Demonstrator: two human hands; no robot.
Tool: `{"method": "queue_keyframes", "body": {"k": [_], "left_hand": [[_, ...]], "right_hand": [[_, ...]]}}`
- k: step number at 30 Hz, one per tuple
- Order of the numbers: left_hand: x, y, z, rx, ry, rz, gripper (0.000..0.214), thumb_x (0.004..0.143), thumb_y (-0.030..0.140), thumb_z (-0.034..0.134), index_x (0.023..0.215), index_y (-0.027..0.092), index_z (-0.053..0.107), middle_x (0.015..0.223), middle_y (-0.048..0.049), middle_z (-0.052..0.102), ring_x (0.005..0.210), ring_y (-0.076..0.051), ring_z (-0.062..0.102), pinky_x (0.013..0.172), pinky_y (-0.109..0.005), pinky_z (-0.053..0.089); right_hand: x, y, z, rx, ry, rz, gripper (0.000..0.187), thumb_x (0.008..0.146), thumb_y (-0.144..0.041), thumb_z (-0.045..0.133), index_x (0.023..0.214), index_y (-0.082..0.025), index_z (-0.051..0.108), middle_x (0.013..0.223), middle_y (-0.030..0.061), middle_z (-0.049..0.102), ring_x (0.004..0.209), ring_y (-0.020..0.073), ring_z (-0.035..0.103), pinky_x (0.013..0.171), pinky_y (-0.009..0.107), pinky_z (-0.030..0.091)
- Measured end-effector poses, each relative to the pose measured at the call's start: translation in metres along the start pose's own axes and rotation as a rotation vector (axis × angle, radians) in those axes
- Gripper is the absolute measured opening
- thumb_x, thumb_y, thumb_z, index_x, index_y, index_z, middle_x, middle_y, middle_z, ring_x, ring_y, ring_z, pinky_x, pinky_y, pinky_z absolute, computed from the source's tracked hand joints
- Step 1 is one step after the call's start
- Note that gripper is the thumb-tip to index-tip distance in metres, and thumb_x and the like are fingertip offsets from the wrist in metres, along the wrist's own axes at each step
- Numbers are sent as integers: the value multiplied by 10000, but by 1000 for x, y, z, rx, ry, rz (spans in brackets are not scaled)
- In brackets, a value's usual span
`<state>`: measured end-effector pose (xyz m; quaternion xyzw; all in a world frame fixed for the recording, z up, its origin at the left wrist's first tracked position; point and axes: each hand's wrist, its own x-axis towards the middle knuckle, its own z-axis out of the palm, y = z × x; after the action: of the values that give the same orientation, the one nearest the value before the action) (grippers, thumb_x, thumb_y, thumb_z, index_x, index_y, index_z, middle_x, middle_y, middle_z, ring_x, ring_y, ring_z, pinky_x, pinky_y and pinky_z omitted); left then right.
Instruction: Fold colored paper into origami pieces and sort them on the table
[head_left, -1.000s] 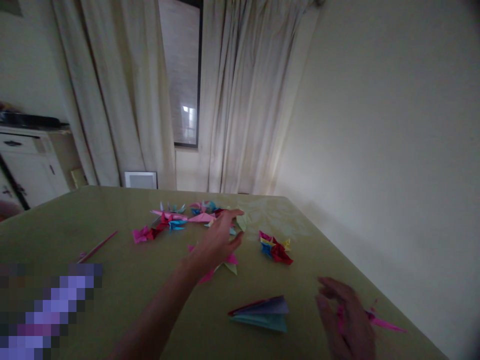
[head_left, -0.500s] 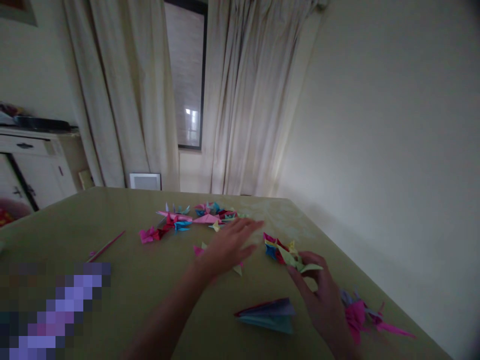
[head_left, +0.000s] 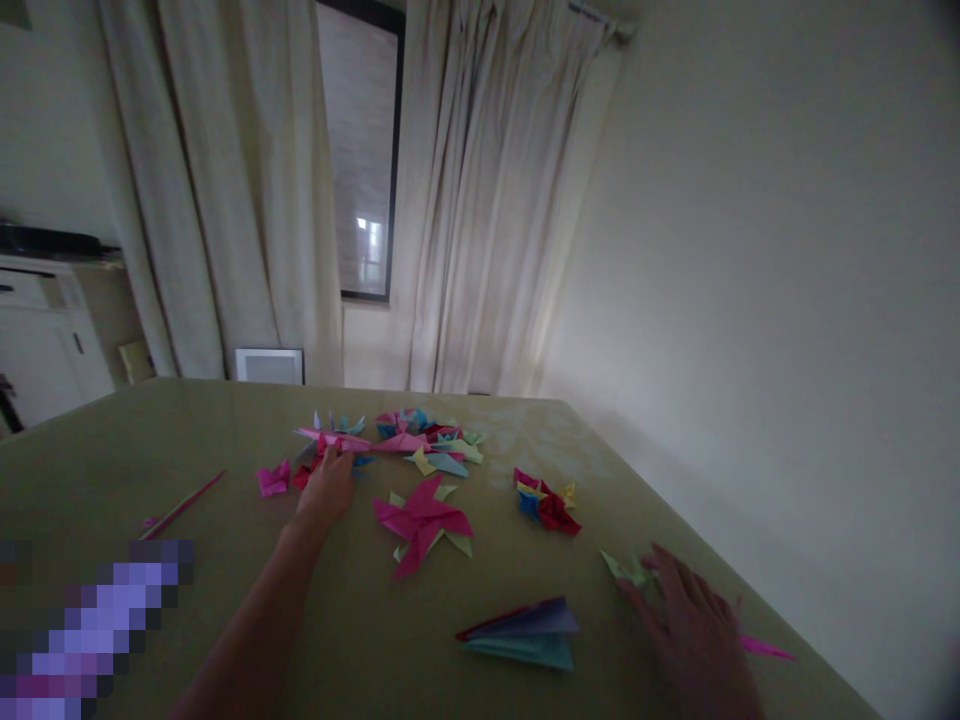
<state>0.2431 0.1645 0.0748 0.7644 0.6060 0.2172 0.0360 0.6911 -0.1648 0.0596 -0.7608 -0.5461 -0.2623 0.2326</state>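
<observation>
My left hand (head_left: 328, 488) reaches over the far paper group, its fingers closed around a red origami piece (head_left: 306, 474) that they partly cover. Beside it lies a small magenta origami piece (head_left: 274, 479). Low over the table's right side is my right hand (head_left: 694, 620), thumb and fingers around a pale green origami crane (head_left: 634, 570). A pink pointed origami piece (head_left: 769, 648) sticks out behind that hand. Between the hands lie a pink and green paper pinwheel (head_left: 422, 520) and a cluster of red, blue and yellow origami (head_left: 549, 503).
A blue and purple paper plane (head_left: 525, 635) lies near the front of the green table (head_left: 360, 640). Several folded papers (head_left: 405, 440) are heaped at the back. A thin pink stick (head_left: 184, 505) lies left. The wall (head_left: 787, 300) borders the table's right edge.
My left hand has moved left from over the pinwheel to the red origami, uncovering the pinwheel. My right hand has carried the green crane right and down, away from the colourful cluster.
</observation>
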Motion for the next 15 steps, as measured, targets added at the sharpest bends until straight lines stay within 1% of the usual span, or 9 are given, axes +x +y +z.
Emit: {"method": "queue_keyframes", "body": {"k": [2,4,6,8,10,12,13,14,15], "left_hand": [[5,6,-4,-105,5,-21,263,850,82,562,1018,139,756,1255,-225,709,1137,-354,732,952,-457,589],[10,17,-11,-228,22,-13,210,839,109,586,937,155,766,1143,-190,760,1069,-347,755,942,-450,590],[13,34,-23,-370,34,42,188,866,175,597,930,174,774,1044,-142,796,1017,-319,769,931,-421,597],[12,57,-37,-525,33,136,221,917,266,588,995,188,779,1026,-103,816,994,-278,775,915,-376,610],[5,82,-53,-657,17,243,274,953,352,578,1057,193,775,1047,-84,824,985,-246,781,895,-338,622],[-7,105,-69,-784,-5,343,293,960,401,598,1063,193,776,1045,-78,827,965,-233,787,886,-327,630],[-14,114,-76,-859,-15,387,281,955,408,624,1052,194,780,1041,-77,828,958,-231,788,888,-329,632],[-21,121,-82,-936,-22,424,258,945,400,657,1038,197,785,1037,-75,829,953,-230,788,892,-333,631],[-27,127,-88,-1005,-24,452,228,936,383,688,1028,201,790,1033,-72,829,950,-229,786,897,-336,629]], "right_hand": [[12,-18,-12,-4,61,-26,530,1042,-696,401,1164,-241,644,1331,179,729,1151,383,726,921,541,548],[30,-45,-26,64,120,-79,472,1051,-653,456,1211,-245,633,1403,170,683,1226,381,682,966,548,530],[52,-79,-38,193,183,-153,392,1059,-577,523,1253,-250,619,1393,157,678,1250,362,658,1001,535,518],[77,-118,-47,370,189,-245,290,1066,-467,577,1269,-263,612,1338,132,695,1235,323,659,1031,494,515],[103,-156,-50,561,113,-293,244,1069,-386,595,1282,-267,602,1294,114,702,1207,287,668,1020,438,529],[128,-189,-51,724,-14,-314,301,1062,-349,618,1347,-258,575,1258,99,710,1134,258,691,968,387,551],[139,-203,-50,780,-60,-319,339,1046,-329,646,1368,-256,568,1260,93,714,1094,248,700,938,369,556],[149,-214,-48,830,-97,-314,338,1029,-298,669,1352,-251,581,1235,82,726,1037,235,710,908,350,556],[157,-222,-46,875,-126,-309,296,1016,-270,683,1302,-245,609,1173,64,745,965,218,716,867,328,552]]}}
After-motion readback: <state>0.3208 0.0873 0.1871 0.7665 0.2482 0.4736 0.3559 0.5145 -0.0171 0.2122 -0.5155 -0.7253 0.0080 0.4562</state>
